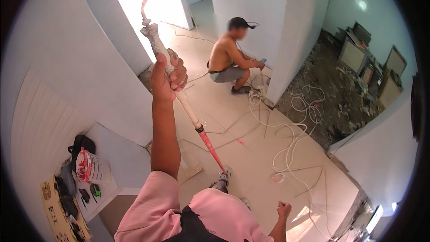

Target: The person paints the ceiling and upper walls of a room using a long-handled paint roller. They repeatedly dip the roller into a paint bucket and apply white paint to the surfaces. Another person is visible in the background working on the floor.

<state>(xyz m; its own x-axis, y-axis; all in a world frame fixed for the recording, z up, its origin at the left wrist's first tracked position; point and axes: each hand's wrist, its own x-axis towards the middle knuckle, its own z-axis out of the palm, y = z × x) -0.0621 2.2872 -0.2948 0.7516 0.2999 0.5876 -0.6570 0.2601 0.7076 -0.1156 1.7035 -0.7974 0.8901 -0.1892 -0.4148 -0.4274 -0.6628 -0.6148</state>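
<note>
Raised up in front of me, my left hand (164,78) is wrapped round the paint-crusted handle of a paint roller on a pole (187,107). A bent metal rod (144,10) runs up from the handle and leaves the picture at the top; the roller head is not visible. Below my hand the pole is pale, then red past a dark collar, slanting down toward my foot. My right hand (283,209) hangs low on the right with its fingers curled in, and nothing shows in it.
A person (228,58) squats by a wall corner, holding a small blue object. White cable (291,148) lies in loops over the tiled floor. A ledge at left bears a paint-smeared bucket (92,168) and small tools. Beyond the opening at right are dark rubble and boxy panels (351,56).
</note>
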